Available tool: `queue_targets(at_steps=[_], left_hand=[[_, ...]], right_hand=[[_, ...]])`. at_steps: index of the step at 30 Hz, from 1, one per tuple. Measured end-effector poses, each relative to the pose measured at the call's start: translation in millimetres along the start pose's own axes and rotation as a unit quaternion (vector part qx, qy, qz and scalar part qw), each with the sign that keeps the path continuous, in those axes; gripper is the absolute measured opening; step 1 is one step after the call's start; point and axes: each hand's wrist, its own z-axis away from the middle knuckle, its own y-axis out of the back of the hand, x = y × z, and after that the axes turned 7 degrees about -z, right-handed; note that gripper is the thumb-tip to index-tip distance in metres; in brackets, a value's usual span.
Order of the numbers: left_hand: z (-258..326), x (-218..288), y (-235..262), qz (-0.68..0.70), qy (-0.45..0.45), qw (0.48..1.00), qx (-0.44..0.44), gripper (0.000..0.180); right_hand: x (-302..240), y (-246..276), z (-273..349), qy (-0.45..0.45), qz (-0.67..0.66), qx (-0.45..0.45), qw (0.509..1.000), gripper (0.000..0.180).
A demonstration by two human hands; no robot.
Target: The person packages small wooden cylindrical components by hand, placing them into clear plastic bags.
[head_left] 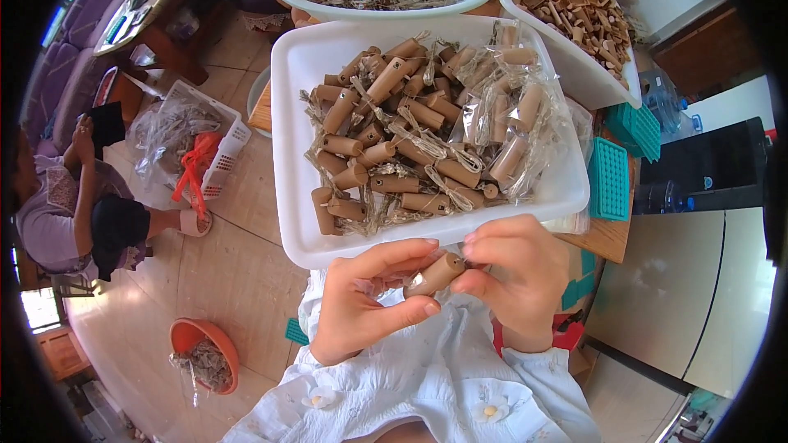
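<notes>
White rectangular tub [285, 164] rests close before the wearer, presumably for easy reach; left hand [359, 303] grips, seemingly for steadiness, while right hand [527, 269] curls with thumb and forefinger parted, hold unclear — between them, just outside the tub, one brown cylinder [435, 275] with a holed end

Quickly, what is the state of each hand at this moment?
Left hand: holding a brown cylinder.
Right hand: curled at the cylinder's end; whether it grips anything cannot be told.
</notes>
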Motion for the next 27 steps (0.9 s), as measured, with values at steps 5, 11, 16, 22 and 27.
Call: queue_targets(at_steps=[5,11,16,22,27], left_hand=[[1.5,2.0,-1.2,0.052,0.009,0.999,0.008,0.053],[3.0,0.6,1.0,0.112,0.014,0.994,-0.005,0.055],[4.8,3.8,0.9,0.145,0.038,0.989,-0.003,0.053],[2.1,5.8,0.7,0.138,0.079,0.987,-0.006,0.052],[3.9,5.0,5.1,0.168,0.095,0.981,-0.017,0.053]], right_hand=[[5.7,-2.2,6.7,0.078,0.011,-0.02,0.997,0.026],[7.4,-3.5,6.2,0.104,0.007,-0.004,0.995,0.038],[11.1,-4.4,10.2,0.059,-0.066,-0.002,0.996,0.03],[3.5,7.6,4.3,-0.001,-0.073,0.014,0.997,0.019],[-2.9,14.1,-1.6,0.003,-0.048,0.063,0.997,0.018]])
